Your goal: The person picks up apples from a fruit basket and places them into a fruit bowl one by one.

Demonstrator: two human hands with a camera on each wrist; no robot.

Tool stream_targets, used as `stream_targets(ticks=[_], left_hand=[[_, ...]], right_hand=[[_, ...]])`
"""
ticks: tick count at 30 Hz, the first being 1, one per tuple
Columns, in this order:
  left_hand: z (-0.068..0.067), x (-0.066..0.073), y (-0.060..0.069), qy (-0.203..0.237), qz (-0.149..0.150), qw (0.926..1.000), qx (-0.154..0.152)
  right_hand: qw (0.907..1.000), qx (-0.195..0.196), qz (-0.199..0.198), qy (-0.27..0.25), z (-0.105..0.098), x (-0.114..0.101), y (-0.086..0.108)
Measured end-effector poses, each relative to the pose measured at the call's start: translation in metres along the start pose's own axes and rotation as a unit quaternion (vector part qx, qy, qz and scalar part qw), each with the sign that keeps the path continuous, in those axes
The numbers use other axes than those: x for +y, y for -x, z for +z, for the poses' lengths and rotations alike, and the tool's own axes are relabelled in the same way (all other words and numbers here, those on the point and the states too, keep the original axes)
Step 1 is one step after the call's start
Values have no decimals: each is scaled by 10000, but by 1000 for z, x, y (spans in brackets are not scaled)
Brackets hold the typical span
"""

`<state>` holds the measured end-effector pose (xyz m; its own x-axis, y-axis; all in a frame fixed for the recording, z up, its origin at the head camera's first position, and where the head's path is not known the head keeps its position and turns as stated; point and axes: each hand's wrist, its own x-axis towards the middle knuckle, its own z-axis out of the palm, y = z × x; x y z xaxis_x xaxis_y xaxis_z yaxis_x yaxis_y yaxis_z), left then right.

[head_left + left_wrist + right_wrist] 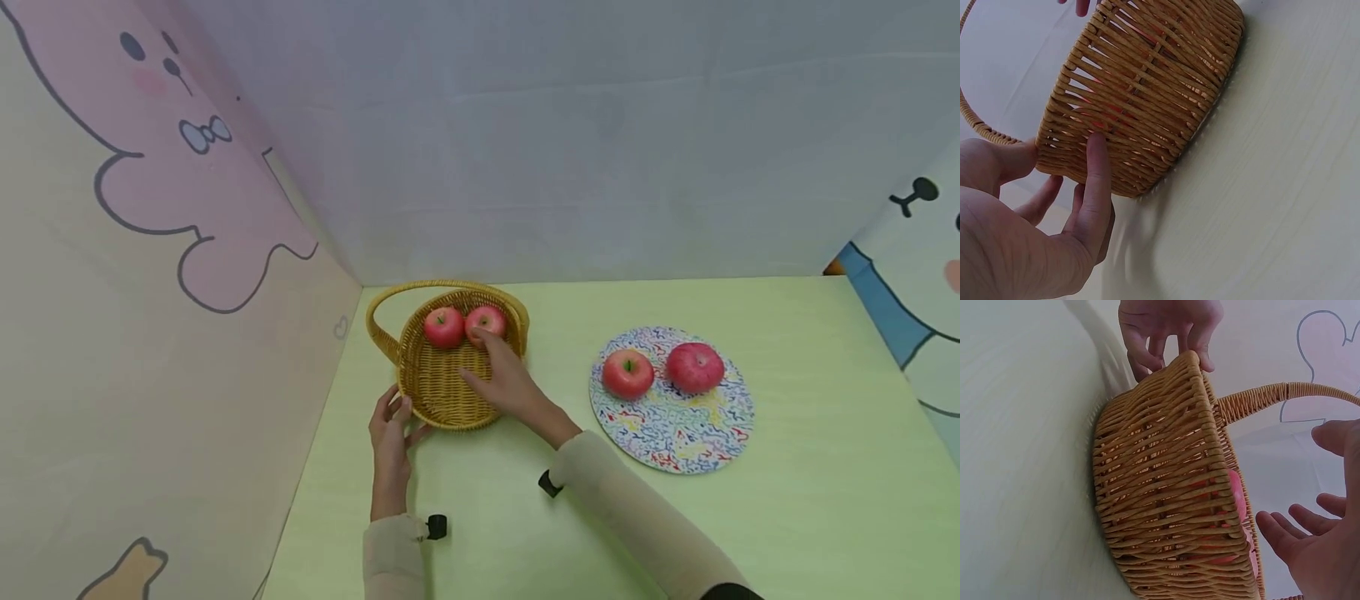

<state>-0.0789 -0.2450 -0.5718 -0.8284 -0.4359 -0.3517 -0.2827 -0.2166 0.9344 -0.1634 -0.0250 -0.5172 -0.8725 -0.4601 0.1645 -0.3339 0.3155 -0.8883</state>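
A brown woven basket (442,396) with a tall arched handle (382,333) stands near the back left of the table. Inside, at its far side, two red apples (444,327) lie next to each other. My left hand (390,437) grips the basket's near left rim, thumb at the top edge and fingers against the outer weave (1141,94). Over the basket's opening hovers my right hand (513,387); its fingers are spread and relaxed near the right-hand apple (486,321). In the right wrist view the right hand (1319,531) holds nothing.
To the right lies a round patterned plate (675,442). On it sit a red apple (628,374) and a darker pinkish-red round fruit (695,367). A pale wall (562,167) rises behind the table, and a cartoon-printed wall (187,350) borders it on the left.
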Motion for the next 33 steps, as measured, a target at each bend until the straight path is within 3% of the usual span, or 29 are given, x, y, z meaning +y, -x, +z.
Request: stream_targets(ticks=[9, 14, 23, 33], left_hand=[[-6, -1, 3, -100, -105, 9999, 58], [-5, -2, 4, -96, 21, 9999, 93], [8, -3, -4, 34, 108, 9999, -77], [0, -2, -3, -80, 97, 9999, 6]], right_hand=[[9995, -213, 245, 33, 13, 2, -16], [9990, -301, 279, 169, 16, 4, -25], [9980, -215, 432, 420, 13, 10, -40], [9980, -101, 446, 441, 27, 9, -59]])
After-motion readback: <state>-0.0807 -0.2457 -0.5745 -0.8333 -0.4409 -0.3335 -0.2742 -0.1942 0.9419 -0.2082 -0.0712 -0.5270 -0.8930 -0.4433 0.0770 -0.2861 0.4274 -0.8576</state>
